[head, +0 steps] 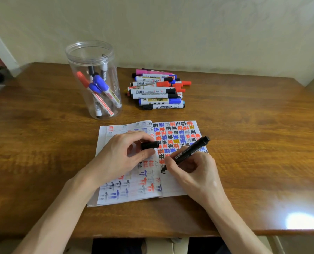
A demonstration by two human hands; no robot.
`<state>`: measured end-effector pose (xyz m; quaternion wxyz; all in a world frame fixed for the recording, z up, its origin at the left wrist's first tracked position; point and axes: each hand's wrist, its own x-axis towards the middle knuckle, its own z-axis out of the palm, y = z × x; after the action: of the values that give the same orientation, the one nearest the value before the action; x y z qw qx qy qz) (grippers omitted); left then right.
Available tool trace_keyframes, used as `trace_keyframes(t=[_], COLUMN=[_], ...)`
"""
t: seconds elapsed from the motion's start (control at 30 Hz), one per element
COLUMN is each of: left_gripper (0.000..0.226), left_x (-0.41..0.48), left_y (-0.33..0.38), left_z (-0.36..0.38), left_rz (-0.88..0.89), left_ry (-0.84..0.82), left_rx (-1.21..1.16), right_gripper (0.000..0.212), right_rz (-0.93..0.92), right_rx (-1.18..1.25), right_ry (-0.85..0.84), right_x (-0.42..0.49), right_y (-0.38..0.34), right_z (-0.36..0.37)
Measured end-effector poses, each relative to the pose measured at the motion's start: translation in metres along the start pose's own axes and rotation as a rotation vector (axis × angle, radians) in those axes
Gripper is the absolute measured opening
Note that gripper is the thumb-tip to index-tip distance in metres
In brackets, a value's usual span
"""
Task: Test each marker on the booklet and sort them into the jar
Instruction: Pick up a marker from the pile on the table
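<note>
The clear plastic jar [73, 70] stands upright and lidless on the wooden table [253, 125], beyond the booklet's left page. Inside it several markers [101, 88] lean across one another with caps upward: one red-capped, two blue-capped, and two darker ones behind (their colours are hard to tell through the plastic). Their lower ends rest on the jar's bottom.

To the right of the jar, apart from it, lies a loose pile of markers [158, 88] on the table, mostly white-barrelled with black, red and blue caps, and a pink one at the far edge.

The booklet [172, 186] lies open near the table's front edge, its right page filled with rows of black, red and blue test characters, its left page showing fainter marks.

The left hand [123, 153] rests on the left page, and its fingers [143, 134] pinch a black cap [149, 145] between thumb and forefinger. The right hand [191, 169] grasps an uncapped black marker [187, 153] in a writing grip, its fingers curled round the barrel, the tip touching the right page just above two short black strokes.
</note>
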<state>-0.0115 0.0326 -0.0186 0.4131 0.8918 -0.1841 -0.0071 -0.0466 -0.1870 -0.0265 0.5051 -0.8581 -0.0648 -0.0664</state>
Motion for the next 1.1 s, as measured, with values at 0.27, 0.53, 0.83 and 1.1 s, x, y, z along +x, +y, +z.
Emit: trace_keyframes(t=[0.27, 0.53, 0.83, 1.1], left_gripper=[0.03, 0.027, 0.026, 0.027], left_x=[0.0001, 0.001, 0.0005, 0.001], left_y=[-0.0001, -0.0003, -0.0002, -0.0013], left_z=[0.0002, 0.0008, 0.0005, 0.0008], left_rz=[-0.003, -0.012, -0.001, -0.005], left_ry=[0.001, 0.003, 0.005, 0.005], left_rx=[0.001, 0.014, 0.01, 0.001], right_gripper=[0.022, 0.013, 0.021, 0.016], right_rz=[-0.001, 0.029, -0.003, 0.019], right_rx=[0.008, 0.047, -0.004, 0.029], right_ry=[-0.044, 0.032, 0.006, 0.034], right_x=[-0.0012, 0.001, -0.0002, 0.0009], right_y=[-0.001, 0.0031, -0.0001, 0.0022], right_z=[-0.001, -0.0006, 0.0003, -0.0009])
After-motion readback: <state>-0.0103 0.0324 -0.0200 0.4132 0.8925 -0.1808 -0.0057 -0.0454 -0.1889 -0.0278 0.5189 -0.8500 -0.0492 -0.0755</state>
